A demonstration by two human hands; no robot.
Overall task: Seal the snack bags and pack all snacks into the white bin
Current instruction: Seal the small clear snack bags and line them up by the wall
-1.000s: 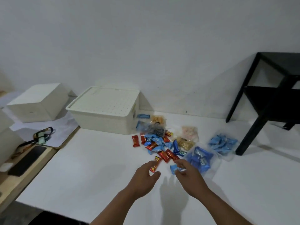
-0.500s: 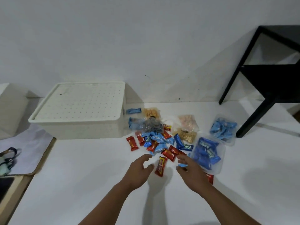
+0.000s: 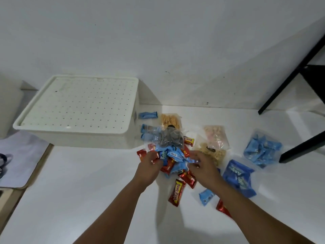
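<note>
The white bin (image 3: 88, 140) stands at the left against the wall with its perforated lid (image 3: 79, 106) on. To its right lies a heap of loose blue and red snack packs (image 3: 173, 158). My left hand (image 3: 148, 167) and my right hand (image 3: 204, 169) cup this heap from either side, fingers curled onto the packs. A red bar (image 3: 176, 192), a blue pack (image 3: 206, 196) and a red pack (image 3: 222, 208) lie loose nearer to me. Clear bags lie around: dark cookies (image 3: 169, 138), orange sticks (image 3: 170, 120), pink pieces (image 3: 216, 136), yellow crackers (image 3: 215, 154), and two of blue packs (image 3: 239, 177) (image 3: 262, 152).
Black table legs (image 3: 288, 80) stand at the right on the white surface. Another white box (image 3: 8, 106) sits at the far left, with a pale mat (image 3: 19, 161) in front of it. A loose blue pack (image 3: 148, 115) lies beside the bin's wall.
Both hands have moved forward into the heap and closed in on it from either side. The view has dropped and moved closer to the snacks.
</note>
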